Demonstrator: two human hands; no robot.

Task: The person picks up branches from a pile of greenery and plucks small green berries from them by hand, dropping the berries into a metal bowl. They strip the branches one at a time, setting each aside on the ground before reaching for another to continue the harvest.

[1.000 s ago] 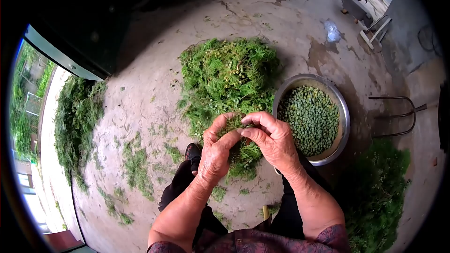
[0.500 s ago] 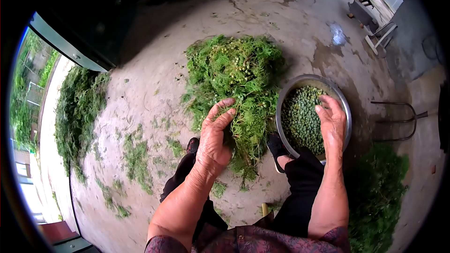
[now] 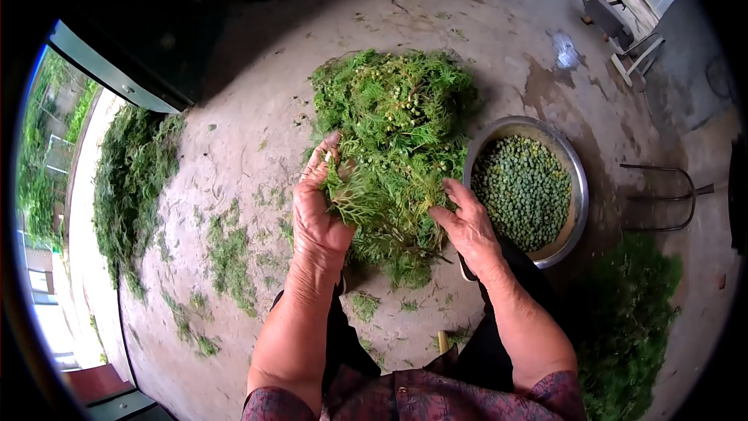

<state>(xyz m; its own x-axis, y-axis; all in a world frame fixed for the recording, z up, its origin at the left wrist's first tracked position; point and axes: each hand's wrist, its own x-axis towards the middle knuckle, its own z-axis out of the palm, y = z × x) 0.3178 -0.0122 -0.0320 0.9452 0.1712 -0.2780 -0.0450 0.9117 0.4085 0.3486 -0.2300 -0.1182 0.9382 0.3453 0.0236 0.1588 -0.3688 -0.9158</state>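
Observation:
A heap of green cypress-like branches point(image 3: 397, 101) with small pale cones lies on the floor in front of me. My left hand point(image 3: 318, 214) is at its lower left, fingers closed around a feathery green sprig point(image 3: 357, 193) that hangs over the heap. At the heap's right edge is my right hand point(image 3: 470, 230), thumb and fingers apart, beside some light green foliage; I see nothing held in it. Just right of that hand stands a steel basin point(image 3: 578, 222) holding many small green cones point(image 3: 520, 191).
More cut greenery point(image 3: 128, 195) is piled at the left, and a darker pile point(image 3: 627, 327) lies at lower right. Loose sprigs point(image 3: 227, 265) litter the concrete floor. A bent metal frame point(image 3: 686, 210) lies right of the basin. My legs flank the heap's near end.
My right hand has moved left from over the basin to the heap's edge. My left hand has shifted left and now holds a sprig.

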